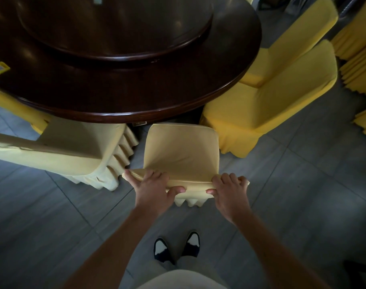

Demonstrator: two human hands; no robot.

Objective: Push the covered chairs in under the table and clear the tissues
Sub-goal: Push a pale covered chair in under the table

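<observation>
Both bare forearms reach forward and down from the lower edge of the view, angled toward each other. The left hand (151, 189) curls its fingers over the top edge of the chair back (188, 183), thumb pressed along the near side. The right hand (230, 191) mirrors it on the other end, fingers hooked over, thumb pointing inward. Each grip is closed on the fabric-covered edge, wrists straight.

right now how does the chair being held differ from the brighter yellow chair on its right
The held chair has a pale cream-yellow cover; the chair to its right is a stronger yellow. The left hand and right hand grip the held chair's backrest top; nobody touches the other. The held chair's seat stops just short of the table edge; the other's seat reaches under it. Both wear skirted fabric covers.
</observation>
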